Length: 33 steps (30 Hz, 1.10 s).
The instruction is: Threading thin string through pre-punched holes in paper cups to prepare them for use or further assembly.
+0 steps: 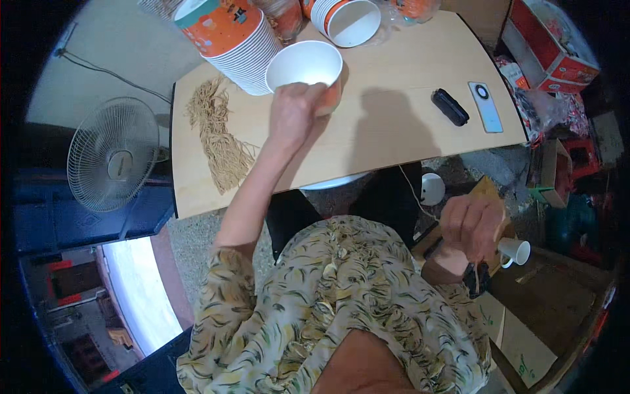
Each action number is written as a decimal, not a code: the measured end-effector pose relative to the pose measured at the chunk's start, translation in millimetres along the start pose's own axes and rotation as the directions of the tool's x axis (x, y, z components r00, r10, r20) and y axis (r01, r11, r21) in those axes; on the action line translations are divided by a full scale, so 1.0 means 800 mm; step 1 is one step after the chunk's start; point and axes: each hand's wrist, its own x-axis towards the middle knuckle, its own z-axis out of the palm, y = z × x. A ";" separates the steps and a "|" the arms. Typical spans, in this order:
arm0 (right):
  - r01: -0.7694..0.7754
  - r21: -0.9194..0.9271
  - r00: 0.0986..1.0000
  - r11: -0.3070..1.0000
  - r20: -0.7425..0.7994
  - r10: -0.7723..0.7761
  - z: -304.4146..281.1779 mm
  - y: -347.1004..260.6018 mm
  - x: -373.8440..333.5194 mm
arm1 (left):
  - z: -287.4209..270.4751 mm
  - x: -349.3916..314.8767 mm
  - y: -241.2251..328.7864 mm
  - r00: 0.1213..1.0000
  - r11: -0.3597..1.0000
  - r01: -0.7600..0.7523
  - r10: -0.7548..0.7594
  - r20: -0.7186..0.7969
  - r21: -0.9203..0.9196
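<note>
My left hand [291,117] reaches over the table and grips the near rim of a paper tub [304,60], white inside and orange outside. The tub stands open side up next to a tall leaning stack of like tubs [244,62]. Bundles of tan cord or twine [220,141] lie on the table left of my forearm. My right hand [471,226] is off the table at the lower right, its fingers curled closed above an open cardboard box. Whether it holds anything is hidden from view.
On the table [387,72] lie a black case [450,107], a phone [485,107] and another tub stack [353,25] on its side. A fan [118,156] stands left. A white mug [515,252] is by the cardboard box [558,289]. A red carton [558,49] sits beyond the table's right edge.
</note>
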 end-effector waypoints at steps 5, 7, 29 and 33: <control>-0.510 -0.715 0.792 0.478 -0.607 -0.064 0.002 0.046 0.003 | -0.040 -0.063 -0.027 0.997 1.000 0.016 -0.017 0.079 0.016; -0.559 -0.741 0.775 0.371 -0.626 -0.084 -0.027 0.087 0.011 | -0.049 -0.068 -0.027 0.995 1.000 -0.017 0.015 0.101 0.024; -0.330 -0.899 0.908 0.289 -0.386 -0.164 -0.056 0.213 0.047 | -0.041 -0.027 -0.004 0.880 0.648 0.441 -0.177 0.440 -0.621; -0.320 -0.905 0.913 0.278 -0.374 -0.166 -0.057 0.216 0.048 | -0.041 -0.029 -0.004 0.887 0.639 0.429 -0.164 0.432 -0.638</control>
